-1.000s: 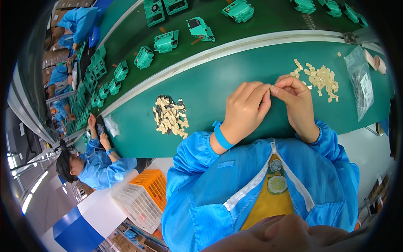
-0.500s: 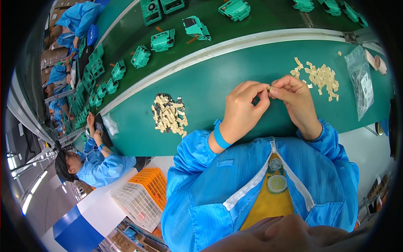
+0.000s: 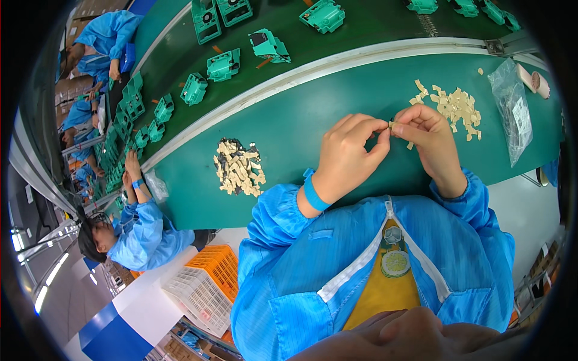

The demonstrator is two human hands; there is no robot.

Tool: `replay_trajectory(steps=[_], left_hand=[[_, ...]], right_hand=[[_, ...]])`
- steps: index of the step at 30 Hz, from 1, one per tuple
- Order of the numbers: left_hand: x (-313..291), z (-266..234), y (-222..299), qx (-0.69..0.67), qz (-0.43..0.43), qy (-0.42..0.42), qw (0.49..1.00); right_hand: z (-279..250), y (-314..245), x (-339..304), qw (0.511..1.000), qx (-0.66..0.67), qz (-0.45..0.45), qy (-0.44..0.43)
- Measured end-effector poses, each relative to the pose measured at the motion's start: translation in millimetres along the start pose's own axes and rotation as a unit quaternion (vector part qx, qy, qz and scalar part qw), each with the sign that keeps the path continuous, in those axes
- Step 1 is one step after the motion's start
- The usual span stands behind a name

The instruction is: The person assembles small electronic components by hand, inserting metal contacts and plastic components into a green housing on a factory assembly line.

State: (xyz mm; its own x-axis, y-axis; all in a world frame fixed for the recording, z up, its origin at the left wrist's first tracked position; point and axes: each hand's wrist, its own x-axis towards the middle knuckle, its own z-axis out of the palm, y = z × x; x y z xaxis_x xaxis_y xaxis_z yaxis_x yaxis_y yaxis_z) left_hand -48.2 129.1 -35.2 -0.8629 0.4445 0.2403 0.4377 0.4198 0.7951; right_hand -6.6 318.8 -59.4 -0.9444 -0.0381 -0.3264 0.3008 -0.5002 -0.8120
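Pinching a small beige flat piece (image 3: 392,125) right of the frame's centre, the left hand (image 3: 348,157) and right hand (image 3: 428,139) meet, each grip closed on it, above the green table (image 3: 313,102), between two beige piles (image 3: 239,168) (image 3: 454,107).

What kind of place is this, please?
Probably a factory assembly line. Green plastic housings ride a long belt, a co-worker in a blue smock sits alongside, and both hands pinch a small beige part beside piles.
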Motion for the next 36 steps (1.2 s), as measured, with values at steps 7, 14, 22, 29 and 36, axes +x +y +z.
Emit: replay_trajectory(steps=[7, 14, 22, 29, 36], left_hand=[[1, 0, -2, 0.043, 0.022, 0.010, 0.999], [9, 1, -19, 0.042, -0.028, 0.018, 0.999], [7, 6, -3, 0.031, 0.061, 0.010, 0.998], [6, 5, -5, 0.038, 0.043, 0.002, 0.998], [6, 8, -12, 0.042, 0.014, 0.021, 0.999]], right_hand=[[3, 1, 1, 1.000, -0.019, 0.006, -0.005], [-8, -13, 0, 0.999, 0.002, 0.044, 0.004], [-2, -9, -1, 0.999, -0.035, -0.001, 0.021], [-2, -5, 1, 0.999, -0.049, -0.014, 0.004], [-4, -8, 0, 0.999, -0.037, 0.016, 0.007]])
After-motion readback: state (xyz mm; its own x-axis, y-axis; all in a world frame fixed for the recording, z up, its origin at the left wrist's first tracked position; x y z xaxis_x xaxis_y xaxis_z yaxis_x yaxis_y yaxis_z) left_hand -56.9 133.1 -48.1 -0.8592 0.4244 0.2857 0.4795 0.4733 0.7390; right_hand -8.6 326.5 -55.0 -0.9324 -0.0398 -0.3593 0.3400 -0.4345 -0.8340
